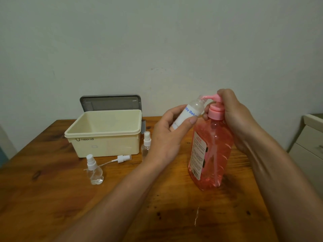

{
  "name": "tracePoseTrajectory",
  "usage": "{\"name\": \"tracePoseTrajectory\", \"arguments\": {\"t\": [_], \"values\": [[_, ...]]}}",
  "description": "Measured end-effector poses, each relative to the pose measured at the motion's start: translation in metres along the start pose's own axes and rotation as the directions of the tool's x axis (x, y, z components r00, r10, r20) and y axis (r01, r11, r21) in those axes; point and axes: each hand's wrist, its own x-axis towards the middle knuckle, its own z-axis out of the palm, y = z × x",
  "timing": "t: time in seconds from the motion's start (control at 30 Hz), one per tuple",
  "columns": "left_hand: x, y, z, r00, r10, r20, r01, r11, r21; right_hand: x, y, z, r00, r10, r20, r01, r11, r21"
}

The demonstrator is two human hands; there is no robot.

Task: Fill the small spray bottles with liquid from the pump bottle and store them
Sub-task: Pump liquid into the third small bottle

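Woodgrain is running across the brown wooden table (52,198), which is carrying everything at a working reach. Sitting at ten o'clock from the hands, the cream rectangular plastic storage box (104,135) is standing open, its grey lid (111,103) leaning on the wall behind it, probably so that finished bottles can be dropped straight in. At centre right, the tall pink translucent pump bottle (211,154) is standing upright on the table, which is keeping its dip tube in the liquid. The right hand (234,116) is wrapping around its neck and pressing on the pump head, steadying and pumping at once. The left hand (167,135) is pinching a white-labelled clear plastic spray bottle (189,113) between thumb and fingers, tilting it so its open mouth is meeting the nozzle. At eight o'clock, a small clear capped spray bottle (93,170) is waiting, a second small capped bottle (146,144) is standing beside the box, and a loose white sprayer top (122,158) is lying between them, likely off the held bottle.
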Motion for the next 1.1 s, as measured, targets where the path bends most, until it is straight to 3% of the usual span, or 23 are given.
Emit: {"name": "tracePoseTrajectory", "arguments": {"t": [0.17, 1.1], "values": [[0.0022, 0.0058, 0.0023, 1.000, -0.017, 0.019, 0.019, 0.998, -0.068, -0.0007, -0.0017, 0.0002, 1.000, 0.005, 0.003, -0.005, 1.000, -0.022], [0.0035, 0.0063, 0.0018, 0.999, -0.032, 0.042, 0.034, 0.998, -0.045, -0.0003, -0.0011, 0.0022, 1.000, -0.001, -0.012, 0.001, 1.000, -0.022]]}}
